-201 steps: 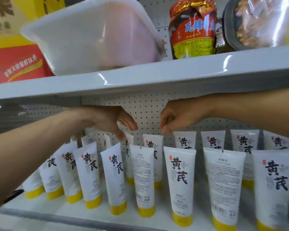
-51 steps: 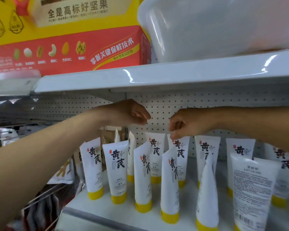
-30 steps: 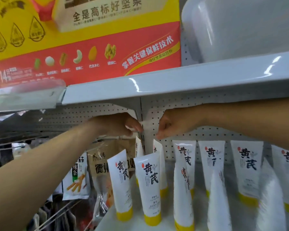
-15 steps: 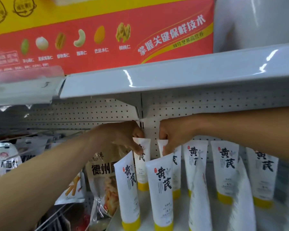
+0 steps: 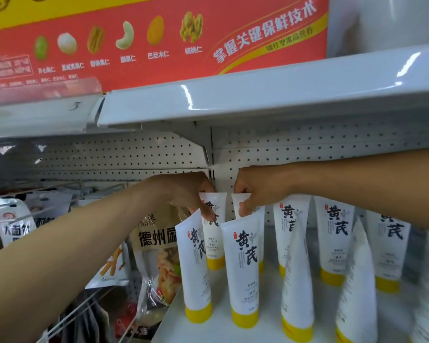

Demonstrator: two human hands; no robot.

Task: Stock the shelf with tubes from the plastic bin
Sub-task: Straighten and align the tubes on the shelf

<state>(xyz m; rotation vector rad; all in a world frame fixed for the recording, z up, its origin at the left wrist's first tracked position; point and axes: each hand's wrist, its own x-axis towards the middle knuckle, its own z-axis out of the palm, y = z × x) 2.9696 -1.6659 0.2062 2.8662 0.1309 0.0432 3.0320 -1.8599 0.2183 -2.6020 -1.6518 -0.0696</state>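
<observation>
Two white, yellow-capped tubes [image 5: 216, 246], left hand [image 5: 183, 191] pinching one, right hand [image 5: 255, 189] pinching the other.

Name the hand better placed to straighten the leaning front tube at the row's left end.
Left. The left hand holds the back tube behind that leaning tube, fingers by its top edge; the right hand pinches the second back tube, farther right.

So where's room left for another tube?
Bare shelf at the front-left corner, before the front tubes, and between the two side-on tubes. The back row is crowded; left grip and right grip each hold a tube there.
</observation>
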